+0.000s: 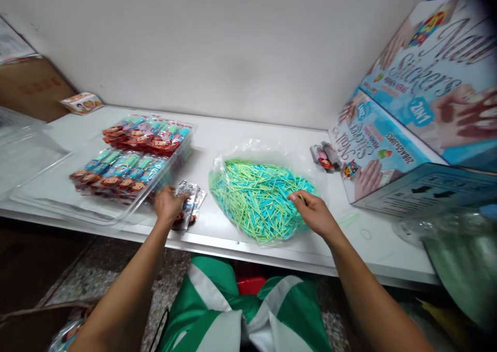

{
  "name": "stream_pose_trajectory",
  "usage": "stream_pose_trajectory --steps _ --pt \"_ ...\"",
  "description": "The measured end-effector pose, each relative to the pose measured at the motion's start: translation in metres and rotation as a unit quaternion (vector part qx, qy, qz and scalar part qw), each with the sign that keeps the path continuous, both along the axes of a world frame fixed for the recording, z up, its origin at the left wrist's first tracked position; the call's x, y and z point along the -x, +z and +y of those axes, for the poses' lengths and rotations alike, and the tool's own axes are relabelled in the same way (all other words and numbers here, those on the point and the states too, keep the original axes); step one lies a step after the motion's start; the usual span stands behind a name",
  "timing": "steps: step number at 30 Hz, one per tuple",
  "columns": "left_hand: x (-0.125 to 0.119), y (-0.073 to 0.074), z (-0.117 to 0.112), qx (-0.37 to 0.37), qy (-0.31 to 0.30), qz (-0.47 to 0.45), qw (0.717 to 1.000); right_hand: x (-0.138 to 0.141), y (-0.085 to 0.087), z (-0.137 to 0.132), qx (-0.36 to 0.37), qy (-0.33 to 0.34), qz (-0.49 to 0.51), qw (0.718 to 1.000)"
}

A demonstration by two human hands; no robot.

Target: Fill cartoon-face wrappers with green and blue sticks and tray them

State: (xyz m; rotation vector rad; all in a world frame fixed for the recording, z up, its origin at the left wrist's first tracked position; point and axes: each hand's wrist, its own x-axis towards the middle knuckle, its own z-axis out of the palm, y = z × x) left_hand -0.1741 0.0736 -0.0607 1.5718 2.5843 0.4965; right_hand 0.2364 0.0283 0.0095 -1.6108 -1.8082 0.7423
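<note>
Near the tray's right corner, my left hand (167,204) grips the edge of small clear-and-silver plastic packets (189,209) with printed cartoon figures, lying on the table. A clear plastic bag (229,158), spread open in the middle, holds a heap of thin green and blue sticks (260,196). At the right side of this heap my right hand (312,212) is closed in a pinch. A bit of green shows between its fingers, seemingly a thin stick. The clear tray (134,207) on the left carries two piles of filled packets (120,171) with green and blue tops.
Large nail sticker boxes (388,140) stand at the right, with a few packets (325,157) beside them. A clear plastic bottle (427,228) lies at the right edge. Cardboard (33,88) and a small box (82,103) sit at the back left, against the wall.
</note>
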Motion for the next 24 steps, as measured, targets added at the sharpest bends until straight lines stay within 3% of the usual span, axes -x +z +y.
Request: stream_pose_trajectory --steps 5,9,11,15,18,24 --pt "-0.007 0.009 -0.006 0.003 -0.021 0.061 0.998 0.002 -0.014 0.004 -0.002 0.072 -0.192 0.979" --pt "-0.012 0.018 -0.010 0.007 -0.047 0.112 0.993 -0.001 -0.021 0.004 0.050 0.080 -0.350 0.932" --pt "-0.014 0.023 -0.010 -0.005 -0.037 0.094 0.995 -0.005 -0.022 0.003 0.092 0.082 -0.403 0.907" --pt "-0.011 0.030 -0.007 0.019 0.008 0.000 1.000 -0.009 -0.020 0.001 0.120 0.088 -0.440 0.886" --pt "-0.005 0.032 -0.004 0.034 -0.006 -0.029 0.999 -0.003 -0.020 0.003 0.117 0.084 -0.437 0.888" --pt "0.007 0.025 0.002 -0.001 -0.013 -0.108 0.994 0.015 -0.031 0.021 0.128 0.055 -0.441 0.887"
